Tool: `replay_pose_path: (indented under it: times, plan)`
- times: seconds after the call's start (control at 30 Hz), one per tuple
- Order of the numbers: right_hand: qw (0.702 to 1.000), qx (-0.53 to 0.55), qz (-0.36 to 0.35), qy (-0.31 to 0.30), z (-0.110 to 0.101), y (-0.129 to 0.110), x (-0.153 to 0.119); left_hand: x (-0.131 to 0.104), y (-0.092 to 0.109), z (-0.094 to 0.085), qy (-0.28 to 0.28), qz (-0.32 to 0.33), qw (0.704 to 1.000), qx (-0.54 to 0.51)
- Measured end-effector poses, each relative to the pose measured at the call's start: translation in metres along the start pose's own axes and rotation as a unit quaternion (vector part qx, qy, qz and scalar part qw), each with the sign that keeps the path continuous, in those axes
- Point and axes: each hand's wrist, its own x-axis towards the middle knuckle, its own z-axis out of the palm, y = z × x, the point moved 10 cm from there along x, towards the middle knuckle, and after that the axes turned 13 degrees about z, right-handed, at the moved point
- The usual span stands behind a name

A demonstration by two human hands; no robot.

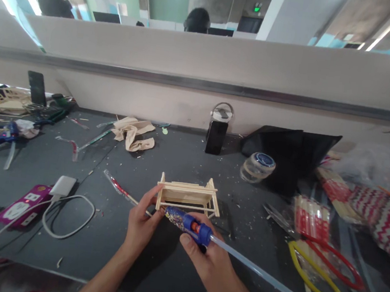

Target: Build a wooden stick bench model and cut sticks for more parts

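the left hand [143, 221] pinches the left end of a wooden-stick frame [186, 188] between thumb and fingers; the right hand [214, 264] curls around a blue glue gun [176, 217], a clear glue stick [264, 273] jutting from its back. the frame is between the near and far edges of the dark table [96, 257], a smartphone [216, 138] upright by the far one.

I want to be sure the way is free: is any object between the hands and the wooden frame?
Left hand: nothing visible; it holds the wooden frame at its left end. Right hand: only the blue glue gun it grips; in this view, the gun overlaps the frame's near lower edge.
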Motion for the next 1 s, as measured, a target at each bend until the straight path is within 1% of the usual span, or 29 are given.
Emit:
replay_pose_path:
  times: [0.13, 0.27, 0.67, 1.0]
  plan:
    - [1.000, 0.002, -0.001, 0.003, 0.0002, 0.0012, 0.0007, 0.0006, 0.0011, -0.0004, 0.001, 0.011, 1.000, 0.013]
    - [1.000, 0.004, 0.003, -0.007, 0.0024, 0.0025, 0.0018, 0.0002, -0.0002, -0.0003, 0.002, 0.003, 1.000, 0.009]
    - [1.000, 0.002, -0.001, 0.001, 0.0024, 0.0014, 0.0033, -0.0006, -0.0024, 0.0001, 0.004, -0.003, 1.000, -0.001]
    - [1.000, -0.001, 0.018, -0.012, 0.0048, 0.0048, 0.0031, -0.0002, -0.0020, 0.0013, 0.003, -0.002, 1.000, -0.023]
